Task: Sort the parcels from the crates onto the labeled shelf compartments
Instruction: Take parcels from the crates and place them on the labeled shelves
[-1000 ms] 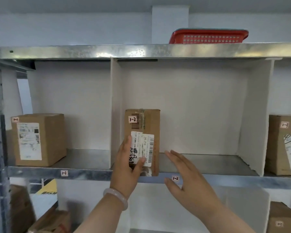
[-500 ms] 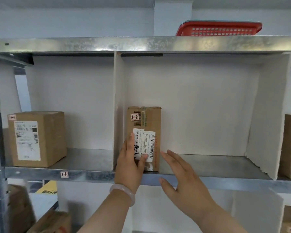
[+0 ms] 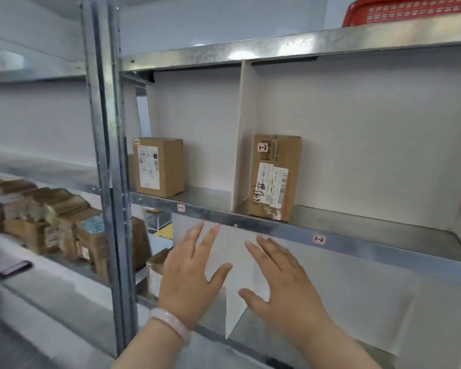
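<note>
— where is the parcel (image 3: 276,177) with the "1-2" sticker?
— upright on the metal shelf (image 3: 250,225), in the compartment whose front edge carries the 1-2 tag (image 3: 319,239). it stands just beside the white divider (image 3: 240,134), near the front, shipping label facing out.
— and the hands?
— both hang lower, in front of the shelf edge and apart from the parcel, backs towards us. the left hand (image 3: 189,278) has straight, spread fingers, the tips just under the edge, and holds nothing. the right hand (image 3: 282,286) is the same: fingers apart, thumb out to the side, empty. there is a pale bracelet (image 3: 171,322) on the left wrist.
— what's in the next compartment?
— a second cardboard box (image 3: 159,166), upright, left of the divider, above the 1-1 tag (image 3: 181,208), well apart from the first.
— anything else?
— a red basket (image 3: 410,9) on the top shelf at the right, and a blurred row of brown boxes (image 3: 51,217) on the rack past the steel upright (image 3: 104,155).
</note>
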`<state>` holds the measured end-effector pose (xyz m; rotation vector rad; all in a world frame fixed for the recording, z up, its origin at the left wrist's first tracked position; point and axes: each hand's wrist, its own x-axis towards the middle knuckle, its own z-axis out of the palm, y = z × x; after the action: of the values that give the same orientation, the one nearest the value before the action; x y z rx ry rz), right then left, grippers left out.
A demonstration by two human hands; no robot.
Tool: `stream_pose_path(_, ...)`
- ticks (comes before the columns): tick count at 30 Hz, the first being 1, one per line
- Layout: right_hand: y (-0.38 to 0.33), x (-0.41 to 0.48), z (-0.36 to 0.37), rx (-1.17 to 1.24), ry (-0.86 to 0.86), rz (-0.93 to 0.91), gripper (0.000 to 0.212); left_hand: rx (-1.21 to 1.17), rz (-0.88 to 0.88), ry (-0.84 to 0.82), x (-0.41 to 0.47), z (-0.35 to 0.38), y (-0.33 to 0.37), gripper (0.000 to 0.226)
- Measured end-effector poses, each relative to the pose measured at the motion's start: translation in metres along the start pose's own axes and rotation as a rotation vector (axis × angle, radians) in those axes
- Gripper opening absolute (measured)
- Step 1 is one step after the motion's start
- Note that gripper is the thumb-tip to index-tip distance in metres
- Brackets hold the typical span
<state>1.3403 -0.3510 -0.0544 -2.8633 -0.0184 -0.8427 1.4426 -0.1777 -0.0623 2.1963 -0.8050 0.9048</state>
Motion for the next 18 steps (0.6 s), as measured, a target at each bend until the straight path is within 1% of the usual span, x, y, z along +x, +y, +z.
stream_pose_path(2, -0.024, -0.018, 0.012, 0.075, -0.036, -0.076, 0.074, 0.103, 0.011, 0.015, -0.039, -0.033, -0.009, 0.067)
stream_pose_path(4, -0.051, -0.042, 0.027, 0.147, -0.065, -0.157, 0.076, 0.203, -0.036, 0.001, -0.084, -0.067, -0.015, 0.069)
stream_pose_path(9, -0.135, -0.108, 0.052, 0.344, -0.164, -0.332, 0.080, 0.408, -0.269, -0.082, -0.204, -0.155, -0.012, 0.069)
stream_pose_path(12, -0.191, -0.139, 0.055, 0.432, -0.266, -0.410, 0.079, 0.489, -0.402, -0.072, -0.260, -0.210, -0.008, 0.071)
stream_pose_path(16, -0.271, -0.174, 0.053, 0.520, -0.423, -0.580, 0.083, 0.586, -0.572, -0.054, -0.326, -0.284, -0.004, 0.069)
stream_pose_path(18, -0.307, -0.185, 0.050, 0.554, -0.461, -0.646, 0.082, 0.627, -0.645, -0.017, -0.354, -0.317, -0.005, 0.068)
